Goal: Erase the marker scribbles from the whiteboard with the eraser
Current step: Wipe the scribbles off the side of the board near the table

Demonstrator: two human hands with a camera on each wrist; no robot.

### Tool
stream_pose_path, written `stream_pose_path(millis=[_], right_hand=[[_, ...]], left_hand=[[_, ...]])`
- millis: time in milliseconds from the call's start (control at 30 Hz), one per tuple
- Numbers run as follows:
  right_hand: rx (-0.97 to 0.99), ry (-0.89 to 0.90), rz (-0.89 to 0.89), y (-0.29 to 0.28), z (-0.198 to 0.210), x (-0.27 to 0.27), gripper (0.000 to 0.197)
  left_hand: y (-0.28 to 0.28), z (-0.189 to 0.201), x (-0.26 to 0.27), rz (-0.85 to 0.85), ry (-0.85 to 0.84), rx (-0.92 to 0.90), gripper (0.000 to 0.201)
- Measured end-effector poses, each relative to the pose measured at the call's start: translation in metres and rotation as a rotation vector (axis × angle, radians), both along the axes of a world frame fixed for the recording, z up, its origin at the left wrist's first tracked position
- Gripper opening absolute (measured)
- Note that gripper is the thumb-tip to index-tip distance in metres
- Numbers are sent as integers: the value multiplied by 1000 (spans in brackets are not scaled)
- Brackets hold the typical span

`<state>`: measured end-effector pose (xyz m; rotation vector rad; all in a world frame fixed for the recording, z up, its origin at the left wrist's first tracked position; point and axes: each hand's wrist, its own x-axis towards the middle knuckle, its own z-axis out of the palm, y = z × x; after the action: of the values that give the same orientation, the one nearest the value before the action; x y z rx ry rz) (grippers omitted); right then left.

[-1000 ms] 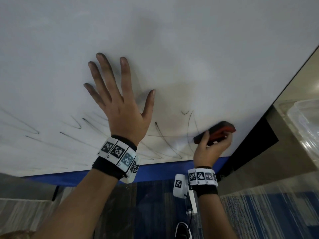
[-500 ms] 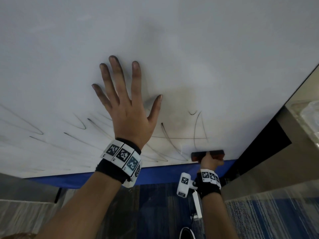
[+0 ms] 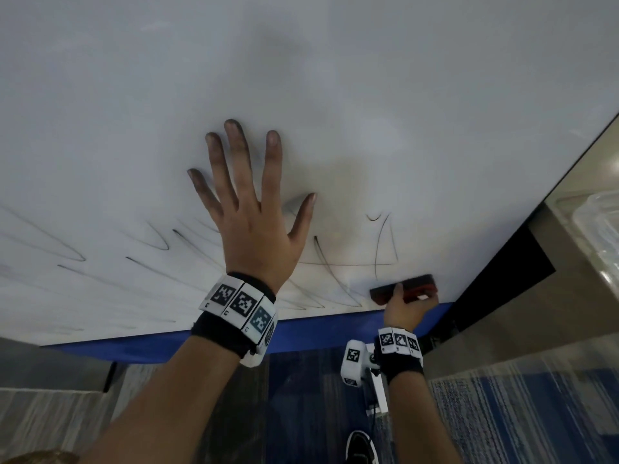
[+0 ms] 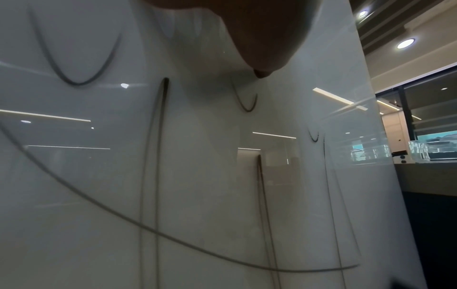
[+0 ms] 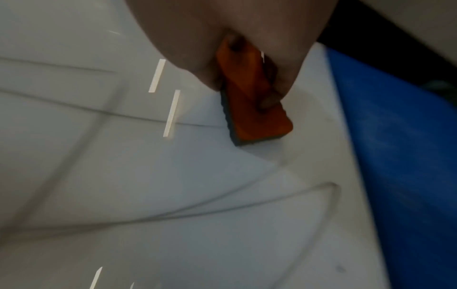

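Observation:
A big whiteboard (image 3: 335,78) fills the head view, with black marker scribbles (image 3: 382,242) looping across its lower part. My left hand (image 3: 254,209) lies flat on the board with fingers spread, above the scribbles. My right hand (image 3: 403,308) grips a red eraser with a dark felt face (image 3: 403,289) and presses it on the board at the lower right, just above the blue bottom edge (image 3: 318,329). In the right wrist view the eraser (image 5: 254,109) lies flat on the board (image 5: 123,176) between thumb and fingers. The left wrist view shows scribble lines (image 4: 158,156) close up.
A dark frame (image 3: 495,296) borders the board on the right, with a grey counter and a clear plastic bin (image 3: 596,229) beyond it. Below lie blue striped carpet (image 3: 519,413) and my shoe (image 3: 361,447).
My right hand has carried the eraser down from beside the right-hand scribbles to the board's bottom edge. My left hand has shifted slightly right and up, still flat on the board.

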<state>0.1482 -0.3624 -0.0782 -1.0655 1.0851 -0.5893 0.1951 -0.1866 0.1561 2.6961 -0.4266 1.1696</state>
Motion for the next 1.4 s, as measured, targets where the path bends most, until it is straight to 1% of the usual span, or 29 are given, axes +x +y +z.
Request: stream_pose_path(millis=[67,133,167,233,300,333,367,400,467,500,533,567,633,700,767,800,867,900,933,967,1033,1067,1100,1133,1167,1267,1300,1367,1400], right_hand=[[-199,-95,-19,2,33,5,64],[-476,-172,-11,14,75,7,60],[-615,-210,34,23,96,8,55],[-895,-266,215,40,130,9,48],[-1128,-263,340,47,141,9,47],[-1161,-260,337,43,135,8,48],[-1116,-240,300,36,119,8,49],[-998,-214,241,27,102,6,51],[-603,-145,91,16,75,-1,60],[-427,-96,24,12,67,-3,64],[-302,-70,-22,16,66,-3,66],[-261,-70,-60,15,66,-2,66],[-348,-113,-100,29,85,6,65],[-527,-178,-73,53,112,12,63],[-757,-227,60,78,131,14,56],[-844,-232,146,86,135,13,51],[-937,-185,265,88,123,10,46],[-921,-143,281,81,108,9,45],[-838,-100,271,73,91,5,48],[-696,-69,241,65,75,2,53],[-377,-1,157,54,58,-3,66],[-259,31,127,51,55,-3,69],[-195,47,100,49,54,-3,69],[-191,44,85,51,58,0,69],[-245,18,85,55,65,4,68],[-522,-112,165,78,86,11,62],[-580,-130,198,84,89,12,59],[-611,-124,201,88,88,11,55],[-593,-102,191,84,82,9,55]], left_hand=[[1,-1,0,-9,-4,4,78],[1,-3,0,-19,-7,6,78],[1,-3,0,-23,-6,5,78],[1,-2,0,-31,2,-2,78],[4,0,-3,-39,16,3,77],[7,1,-5,-49,25,13,76],[11,3,-8,-64,38,29,75],[16,5,-11,-87,51,46,73],[32,14,-17,-165,78,55,66],[38,18,-19,-219,97,46,59],[51,25,-23,-260,113,40,51],[59,31,-25,-287,121,31,45],[83,45,-27,-271,85,-31,41],[104,58,-24,-202,-12,-127,41],[120,66,-17,-130,-96,-173,48],[126,68,-12,-94,-104,-181,54],[134,64,-3,-15,-70,-171,67],[137,58,0,5,-58,-153,71],[139,52,3,7,-54,-135,73],[140,47,6,2,-56,-122,73],[141,41,10,-7,-64,-119,73],[141,39,10,-13,-70,-123,73],[140,38,11,-19,-76,-130,72],[139,36,12,-22,-79,-139,71],[138,34,12,-23,-79,-147,71],[137,29,15,-35,-78,-169,69],[137,28,15,-40,-81,-172,68],[139,26,16,-40,-84,-166,67],[140,26,16,-40,-82,-157,67]])
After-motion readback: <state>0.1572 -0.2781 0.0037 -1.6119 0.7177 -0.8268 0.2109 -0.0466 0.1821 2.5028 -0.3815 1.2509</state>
